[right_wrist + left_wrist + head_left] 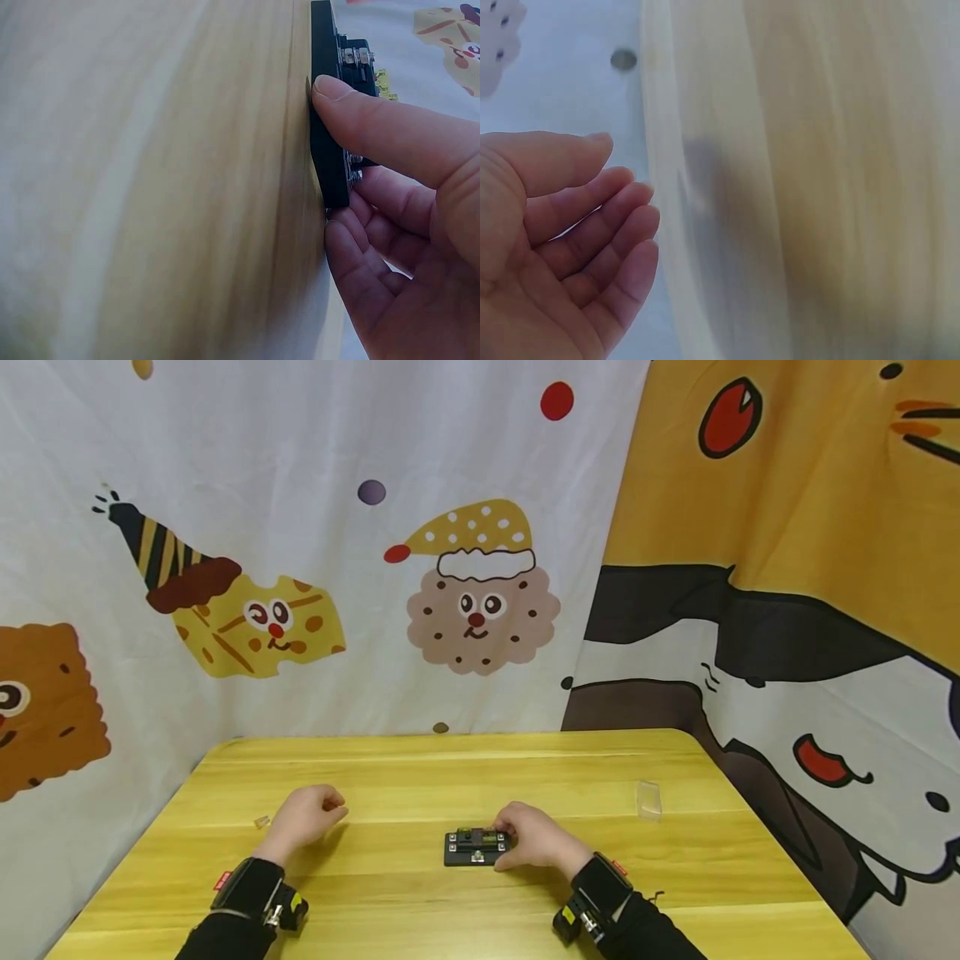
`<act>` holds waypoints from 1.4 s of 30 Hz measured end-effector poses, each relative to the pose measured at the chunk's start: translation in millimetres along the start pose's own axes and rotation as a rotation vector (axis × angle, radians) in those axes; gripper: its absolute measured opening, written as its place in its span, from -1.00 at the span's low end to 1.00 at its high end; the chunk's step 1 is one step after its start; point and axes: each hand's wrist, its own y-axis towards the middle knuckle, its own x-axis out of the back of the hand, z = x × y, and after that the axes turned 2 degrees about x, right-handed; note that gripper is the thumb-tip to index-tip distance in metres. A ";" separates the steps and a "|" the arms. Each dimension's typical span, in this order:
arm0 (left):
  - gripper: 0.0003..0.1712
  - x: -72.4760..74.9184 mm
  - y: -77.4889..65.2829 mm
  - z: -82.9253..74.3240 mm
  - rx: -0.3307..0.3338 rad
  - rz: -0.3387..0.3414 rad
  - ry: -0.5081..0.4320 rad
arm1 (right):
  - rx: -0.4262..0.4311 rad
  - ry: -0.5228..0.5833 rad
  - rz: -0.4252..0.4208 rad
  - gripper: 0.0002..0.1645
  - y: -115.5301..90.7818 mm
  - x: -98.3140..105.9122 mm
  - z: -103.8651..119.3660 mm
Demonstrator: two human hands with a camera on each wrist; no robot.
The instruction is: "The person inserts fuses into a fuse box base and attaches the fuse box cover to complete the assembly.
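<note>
A small black device with a flat rectangular base, metal screws and yellow parts on top (476, 848) lies on the wooden table, right of its middle in the head view. My right hand (540, 839) grips its right end. In the right wrist view the thumb (352, 112) presses the base's edge, with the other fingers behind and beside the device (328, 127). My left hand (303, 817) hovers over the table's left part, fingers loosely curled. Nothing lies in its palm in the left wrist view, where the hand (562, 247) shows at the left.
A clear plastic piece, box-like in shape (648, 800), lies at the right of the table (420, 777). Beside the left wrist is a tiny see-through scrap (261, 821). A printed curtain (300, 485) hangs behind the table's far edge.
</note>
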 end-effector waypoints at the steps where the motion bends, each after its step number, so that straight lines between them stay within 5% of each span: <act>1: -0.84 3.5 -1.7 4.1 0.013 -0.004 -0.001 | -0.001 0.000 0.000 -0.45 -0.1 -0.1 -0.3; 10: -0.77 31.8 -12.5 34.8 0.148 -0.045 0.010 | -0.005 0.003 0.000 -0.45 -1.2 0.2 0.3; 29: -0.65 63.0 -35.3 66.4 0.369 -0.165 0.050 | -0.005 0.007 0.000 -0.46 -1.0 0.8 1.9; 42: -0.61 63.8 -36.5 70.5 0.495 -0.054 0.044 | 0.008 -0.003 -0.001 -0.46 -0.3 -0.1 1.0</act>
